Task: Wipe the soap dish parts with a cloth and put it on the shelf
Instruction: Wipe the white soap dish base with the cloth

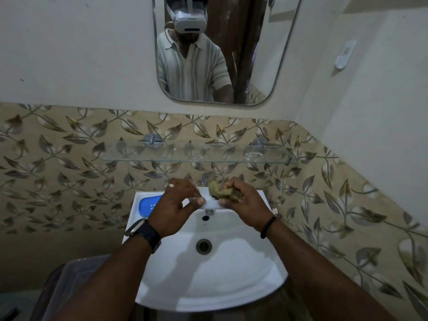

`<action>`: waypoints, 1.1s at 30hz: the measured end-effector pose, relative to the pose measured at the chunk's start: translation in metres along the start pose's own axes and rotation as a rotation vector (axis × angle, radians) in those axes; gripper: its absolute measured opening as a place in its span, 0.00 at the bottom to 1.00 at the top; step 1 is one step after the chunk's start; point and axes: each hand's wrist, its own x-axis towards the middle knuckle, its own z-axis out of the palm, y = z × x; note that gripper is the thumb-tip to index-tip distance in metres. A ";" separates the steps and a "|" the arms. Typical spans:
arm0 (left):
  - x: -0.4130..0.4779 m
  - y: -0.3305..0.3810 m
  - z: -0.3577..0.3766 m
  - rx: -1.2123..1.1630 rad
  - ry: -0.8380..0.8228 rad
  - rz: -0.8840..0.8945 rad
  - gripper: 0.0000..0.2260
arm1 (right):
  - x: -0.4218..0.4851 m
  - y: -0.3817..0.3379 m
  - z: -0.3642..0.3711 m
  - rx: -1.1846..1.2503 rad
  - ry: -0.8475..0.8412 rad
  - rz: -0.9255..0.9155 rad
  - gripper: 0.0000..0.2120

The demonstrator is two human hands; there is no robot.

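Note:
My left hand (pixel 176 205) pinches one end of a white soap dish part (pixel 210 204) above the back of the sink. My right hand (pixel 245 202) grips a crumpled greenish cloth (pixel 220 189) and presses it on the other end of the white part. A blue soap dish part (pixel 148 205) with drain slots lies on the sink's back left corner. The glass shelf (pixel 199 154) hangs on the tiled wall just above my hands, with nothing standing on it.
The white sink (pixel 208 274) with its drain (pixel 204 246) lies below my hands, and the tap (pixel 207 178) is partly hidden behind them. A mirror (pixel 217 54) hangs above. A lidded plastic bin (pixel 76 281) stands at the lower left. A white wall hook (pixel 344 56) is on the right wall.

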 end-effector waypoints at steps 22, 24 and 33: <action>-0.003 0.029 0.031 -1.160 0.287 -0.479 0.12 | -0.009 -0.003 0.040 0.960 0.384 0.135 0.11; -0.004 0.033 0.039 -1.212 0.286 -0.469 0.12 | -0.010 -0.008 0.053 1.076 0.373 0.148 0.12; -0.011 0.016 0.041 -1.023 0.268 -0.450 0.16 | -0.001 -0.012 0.039 0.888 0.319 0.202 0.17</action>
